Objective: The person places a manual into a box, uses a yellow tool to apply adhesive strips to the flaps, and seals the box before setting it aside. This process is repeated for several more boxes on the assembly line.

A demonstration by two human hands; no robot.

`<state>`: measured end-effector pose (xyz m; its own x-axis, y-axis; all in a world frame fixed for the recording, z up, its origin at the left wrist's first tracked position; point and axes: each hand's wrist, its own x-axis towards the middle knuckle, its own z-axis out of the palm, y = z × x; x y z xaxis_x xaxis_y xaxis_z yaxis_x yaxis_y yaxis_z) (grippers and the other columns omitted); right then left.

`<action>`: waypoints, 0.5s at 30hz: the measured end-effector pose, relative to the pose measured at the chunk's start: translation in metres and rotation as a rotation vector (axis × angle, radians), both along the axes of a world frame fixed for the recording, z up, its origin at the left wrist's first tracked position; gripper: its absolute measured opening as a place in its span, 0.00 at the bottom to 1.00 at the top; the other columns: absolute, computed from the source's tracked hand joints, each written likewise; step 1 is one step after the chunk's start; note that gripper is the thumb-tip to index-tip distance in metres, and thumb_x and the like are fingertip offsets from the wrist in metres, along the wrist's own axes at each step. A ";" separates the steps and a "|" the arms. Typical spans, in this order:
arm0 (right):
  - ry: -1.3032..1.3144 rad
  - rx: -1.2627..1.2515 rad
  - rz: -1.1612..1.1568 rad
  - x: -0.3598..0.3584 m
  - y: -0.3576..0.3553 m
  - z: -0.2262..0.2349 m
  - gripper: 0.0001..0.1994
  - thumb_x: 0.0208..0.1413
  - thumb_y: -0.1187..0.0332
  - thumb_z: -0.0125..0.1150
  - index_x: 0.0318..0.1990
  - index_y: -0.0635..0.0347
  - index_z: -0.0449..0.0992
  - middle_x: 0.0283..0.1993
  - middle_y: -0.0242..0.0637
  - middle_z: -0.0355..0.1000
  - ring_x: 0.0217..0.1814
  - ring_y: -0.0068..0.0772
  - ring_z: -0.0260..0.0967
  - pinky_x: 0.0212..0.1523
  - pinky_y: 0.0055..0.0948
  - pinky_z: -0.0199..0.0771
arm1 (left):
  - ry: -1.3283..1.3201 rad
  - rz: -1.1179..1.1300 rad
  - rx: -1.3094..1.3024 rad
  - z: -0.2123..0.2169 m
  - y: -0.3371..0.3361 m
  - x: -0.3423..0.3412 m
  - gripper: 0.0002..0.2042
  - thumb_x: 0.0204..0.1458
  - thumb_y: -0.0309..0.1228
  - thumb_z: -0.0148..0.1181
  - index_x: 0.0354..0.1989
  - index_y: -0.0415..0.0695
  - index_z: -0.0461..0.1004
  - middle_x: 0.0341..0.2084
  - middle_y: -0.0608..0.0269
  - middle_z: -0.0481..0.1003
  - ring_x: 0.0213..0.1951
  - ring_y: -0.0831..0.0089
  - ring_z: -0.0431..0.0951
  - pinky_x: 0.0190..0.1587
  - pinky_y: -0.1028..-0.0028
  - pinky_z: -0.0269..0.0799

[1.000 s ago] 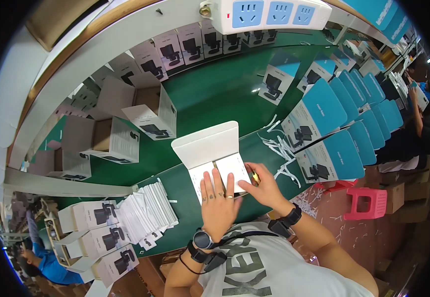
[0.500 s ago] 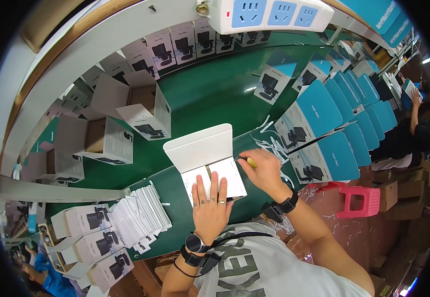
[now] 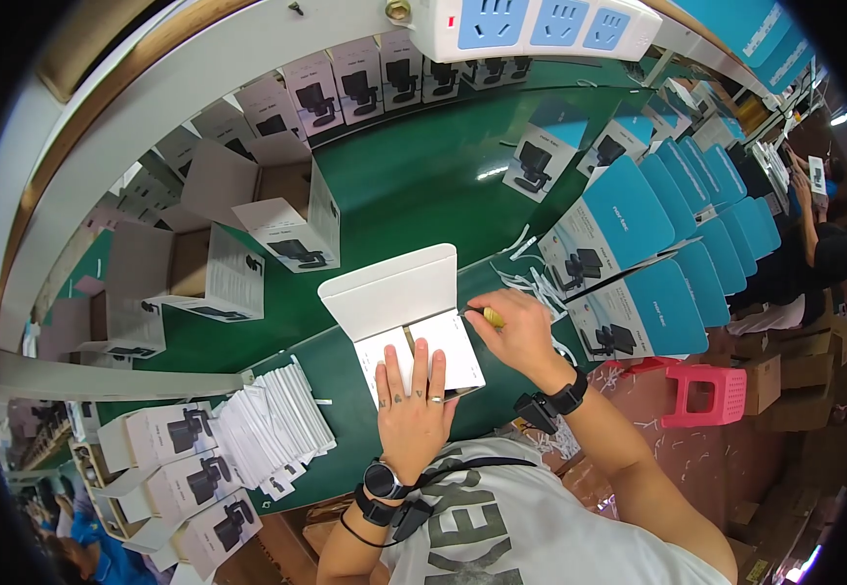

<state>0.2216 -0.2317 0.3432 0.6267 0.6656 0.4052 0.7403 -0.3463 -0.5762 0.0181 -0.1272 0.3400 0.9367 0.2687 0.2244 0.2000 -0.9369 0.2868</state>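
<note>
A white box (image 3: 391,292) stands before me, its lid flap raised at the far side. My left hand (image 3: 414,405) lies on the white panels (image 3: 448,341) inside it, fingers stretched out and a ring on one. A narrow gap runs between those panels at the far end. My right hand (image 3: 519,336) is closed on a small yellow-handled tool (image 3: 491,317). The tool's dark tip points at the box's far right corner; I cannot tell whether it touches. Its exact kind is mostly hidden by my fingers.
Left of the box lies a stack of white folded papers (image 3: 282,424), with printed boxes (image 3: 165,429) beside it. Open boxes (image 3: 297,234) stand farther back. Teal-lidded boxes (image 3: 628,234) fill the right side, near loose white strips (image 3: 531,278). A pink stool (image 3: 701,395) stands on the floor.
My hands and the white box have barely moved. At the far right, another person has shifted and now holds up a small white box.
</note>
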 end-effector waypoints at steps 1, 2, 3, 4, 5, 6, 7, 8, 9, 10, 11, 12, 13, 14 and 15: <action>0.006 0.010 -0.003 0.000 0.000 -0.001 0.06 0.54 0.67 0.74 0.36 0.55 0.85 0.34 0.36 0.81 0.35 0.42 0.79 0.34 0.37 0.77 | -0.003 -0.001 0.001 0.000 0.000 0.000 0.44 0.48 0.37 0.74 0.76 0.42 0.61 0.77 0.46 0.56 0.74 0.26 0.52 0.74 0.36 0.49; 0.011 0.020 -0.007 0.000 0.000 -0.002 0.06 0.54 0.66 0.74 0.36 0.54 0.84 0.33 0.35 0.81 0.35 0.42 0.79 0.34 0.38 0.77 | -0.007 -0.002 0.002 0.000 -0.001 0.000 0.44 0.48 0.37 0.74 0.76 0.42 0.61 0.77 0.46 0.56 0.75 0.26 0.52 0.74 0.36 0.49; 0.017 0.030 -0.011 0.000 0.000 -0.003 0.05 0.54 0.65 0.73 0.35 0.53 0.84 0.32 0.34 0.81 0.34 0.41 0.78 0.34 0.39 0.76 | -0.007 0.000 0.001 0.000 -0.001 0.000 0.44 0.48 0.37 0.74 0.76 0.42 0.61 0.77 0.46 0.56 0.75 0.26 0.52 0.74 0.36 0.49; 0.017 0.029 -0.009 0.000 -0.002 -0.003 0.05 0.54 0.65 0.73 0.35 0.53 0.84 0.32 0.34 0.81 0.34 0.41 0.78 0.34 0.39 0.76 | -0.006 0.003 0.000 0.000 -0.002 0.001 0.44 0.48 0.37 0.74 0.76 0.42 0.61 0.77 0.47 0.56 0.75 0.26 0.52 0.74 0.36 0.49; 0.052 0.021 0.027 0.000 -0.004 -0.002 0.06 0.53 0.65 0.73 0.35 0.53 0.84 0.32 0.34 0.81 0.35 0.42 0.79 0.34 0.39 0.77 | -0.005 0.006 0.000 0.000 -0.002 0.001 0.44 0.48 0.37 0.74 0.76 0.43 0.61 0.77 0.47 0.56 0.75 0.26 0.52 0.74 0.36 0.49; 0.087 0.013 0.062 0.000 -0.006 0.000 0.06 0.53 0.65 0.73 0.35 0.53 0.84 0.32 0.34 0.80 0.35 0.42 0.79 0.34 0.39 0.77 | -0.004 0.008 -0.001 0.000 -0.002 0.002 0.44 0.48 0.37 0.74 0.76 0.43 0.61 0.77 0.47 0.56 0.75 0.26 0.52 0.74 0.36 0.49; 0.122 0.005 0.098 -0.001 -0.007 0.001 0.06 0.52 0.65 0.74 0.35 0.53 0.84 0.32 0.35 0.80 0.36 0.43 0.79 0.34 0.39 0.77 | -0.004 0.010 -0.001 0.000 -0.002 0.002 0.44 0.48 0.37 0.74 0.76 0.43 0.61 0.77 0.47 0.56 0.75 0.26 0.52 0.74 0.36 0.49; 0.122 0.005 0.099 -0.003 -0.007 0.003 0.06 0.52 0.65 0.74 0.35 0.53 0.84 0.32 0.35 0.80 0.36 0.43 0.79 0.34 0.39 0.77 | 0.000 0.011 -0.004 0.000 -0.002 0.001 0.44 0.48 0.37 0.74 0.76 0.43 0.61 0.77 0.47 0.56 0.75 0.26 0.52 0.74 0.36 0.48; 0.141 0.034 0.123 -0.006 -0.008 0.006 0.07 0.51 0.65 0.74 0.35 0.54 0.84 0.32 0.35 0.80 0.36 0.44 0.79 0.34 0.39 0.77 | 0.005 0.013 -0.006 0.000 -0.002 0.001 0.44 0.48 0.37 0.74 0.76 0.43 0.61 0.77 0.47 0.56 0.75 0.26 0.52 0.74 0.36 0.48; 0.160 0.061 0.145 -0.009 -0.009 0.012 0.08 0.51 0.65 0.74 0.35 0.54 0.83 0.32 0.36 0.80 0.36 0.45 0.79 0.34 0.39 0.77 | 0.008 0.013 -0.010 0.000 -0.002 0.001 0.44 0.48 0.37 0.74 0.76 0.43 0.61 0.77 0.47 0.56 0.75 0.26 0.52 0.74 0.36 0.48; 0.179 0.089 0.166 -0.010 -0.010 0.015 0.08 0.50 0.64 0.74 0.35 0.55 0.83 0.32 0.37 0.80 0.36 0.46 0.79 0.34 0.39 0.77 | 0.008 0.012 -0.010 0.000 -0.003 0.001 0.44 0.48 0.37 0.74 0.76 0.43 0.61 0.77 0.47 0.56 0.75 0.26 0.52 0.74 0.36 0.48; 0.179 0.089 0.165 -0.010 -0.010 0.014 0.08 0.50 0.64 0.74 0.35 0.55 0.83 0.32 0.37 0.80 0.36 0.46 0.79 0.34 0.39 0.77 | 0.005 0.011 -0.004 0.000 -0.003 0.002 0.44 0.48 0.37 0.74 0.76 0.42 0.61 0.77 0.47 0.56 0.75 0.26 0.52 0.74 0.36 0.48; 0.212 0.022 0.169 -0.008 -0.011 0.010 0.09 0.49 0.65 0.75 0.36 0.57 0.83 0.33 0.38 0.80 0.35 0.45 0.79 0.35 0.38 0.77 | 0.003 0.010 0.002 0.000 -0.004 0.002 0.44 0.48 0.37 0.74 0.76 0.42 0.61 0.77 0.47 0.56 0.75 0.26 0.52 0.74 0.36 0.48; 0.244 -0.045 0.172 -0.006 -0.011 0.005 0.11 0.49 0.66 0.75 0.38 0.58 0.83 0.34 0.40 0.80 0.35 0.45 0.79 0.35 0.37 0.78 | 0.001 0.009 0.009 0.000 -0.004 0.002 0.44 0.48 0.37 0.74 0.75 0.41 0.61 0.77 0.47 0.56 0.75 0.26 0.51 0.74 0.36 0.49; 0.276 -0.109 0.177 -0.004 -0.011 0.001 0.12 0.48 0.66 0.75 0.39 0.60 0.82 0.35 0.42 0.80 0.35 0.44 0.80 0.36 0.36 0.78 | 0.000 0.010 0.011 0.001 -0.004 0.002 0.44 0.48 0.37 0.74 0.75 0.41 0.61 0.77 0.47 0.56 0.75 0.26 0.51 0.74 0.36 0.49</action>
